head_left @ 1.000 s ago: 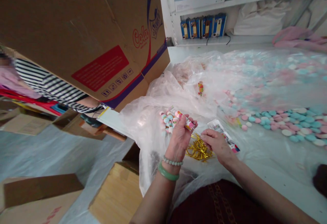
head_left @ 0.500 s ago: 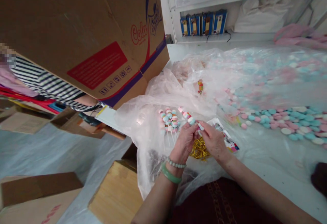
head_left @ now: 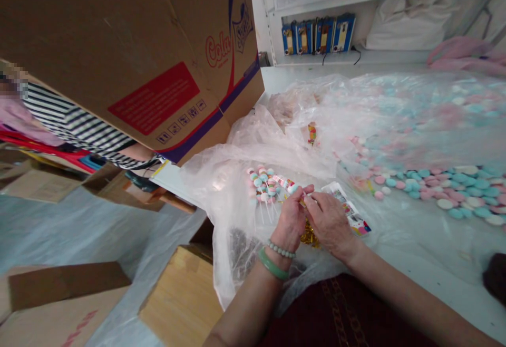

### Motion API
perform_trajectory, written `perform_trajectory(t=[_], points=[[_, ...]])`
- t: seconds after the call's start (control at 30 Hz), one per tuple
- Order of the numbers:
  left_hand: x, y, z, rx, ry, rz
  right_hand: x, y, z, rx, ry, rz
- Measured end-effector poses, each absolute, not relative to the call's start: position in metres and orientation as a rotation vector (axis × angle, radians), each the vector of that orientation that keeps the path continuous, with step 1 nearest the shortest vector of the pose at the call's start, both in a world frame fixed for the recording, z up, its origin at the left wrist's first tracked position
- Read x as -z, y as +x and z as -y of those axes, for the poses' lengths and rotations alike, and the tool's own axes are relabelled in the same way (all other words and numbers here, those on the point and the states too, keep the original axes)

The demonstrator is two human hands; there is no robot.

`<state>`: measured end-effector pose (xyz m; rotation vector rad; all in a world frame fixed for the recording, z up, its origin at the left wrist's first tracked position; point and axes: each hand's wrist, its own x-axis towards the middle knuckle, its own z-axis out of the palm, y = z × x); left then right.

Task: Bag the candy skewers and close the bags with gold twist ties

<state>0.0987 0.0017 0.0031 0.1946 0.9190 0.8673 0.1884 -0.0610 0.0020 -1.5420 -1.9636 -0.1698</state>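
My left hand [head_left: 291,219] is closed around a stick of stacked pink, white and blue candies [head_left: 285,184] in a clear wrapper. My right hand [head_left: 329,219] meets it from the right, its fingertips pinched on the wrapper's end beside the left thumb. Under both hands lies a heap of gold twist ties [head_left: 309,237], mostly hidden. A few finished candy sticks [head_left: 261,183] lie on clear plastic sheeting just left of my left hand. A small printed card [head_left: 353,215] lies right of my right hand.
Loose pink, blue and white candy discs [head_left: 446,189] spread over the table under clear plastic. A big cardboard box [head_left: 130,57] hangs over the left. Another person in a striped top [head_left: 79,128] is behind it. Boxes [head_left: 185,299] sit on the floor; shelves [head_left: 316,33] stand behind.
My right hand left the gold ties and came up to the left hand. The left hand turned the candy stick down, and both hands now pinch it together.
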Motion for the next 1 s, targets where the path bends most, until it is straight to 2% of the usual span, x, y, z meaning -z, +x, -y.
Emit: perform_trajectory(t=[0.07, 0.17, 0.33, 0.4, 0.47, 0.57, 0.6, 0.73, 0.87, 1.0], points=[[-0.006, 0.103, 0.002, -0.803, 0.151, -0.830, -0.006, 0.185, 0.061, 0.165, -1.601, 1.956], [-0.011, 0.105, 0.009, -0.728, 0.109, -0.696, -0.010, 0.187, 0.055, -0.127, -1.670, 1.761], [-0.008, 0.092, 0.021, -0.784, 0.370, -0.727, -0.003, 0.194, 0.047, -1.239, -1.452, 0.905], [-0.005, 0.083, 0.025, -0.756, 0.550, -0.749, 0.003, 0.197, 0.050, -1.516, -1.325, 0.706], [-0.003, 0.072, 0.027, -0.728, 0.721, -0.808, 0.006, 0.200, 0.055, -1.477, -1.375, 0.731], [-0.003, 0.062, 0.030, -0.745, 0.953, -0.947, 0.002, 0.203, 0.060, -1.109, -1.521, 0.896], [-0.003, 0.061, 0.031, -0.716, 0.999, -0.957, 0.000, 0.202, 0.060, -1.079, -1.497, 0.913], [-0.005, 0.068, 0.035, -0.497, 0.947, -0.896, -0.011, 0.193, 0.050, -1.394, -1.242, 0.754], [-0.004, 0.075, 0.035, -0.803, 1.070, -1.208, -0.011, 0.187, 0.036, -1.232, -1.242, 0.565], [-0.007, 0.062, 0.030, -1.072, 1.128, -1.308, 0.000, 0.202, 0.030, -1.164, -1.445, 0.889]])
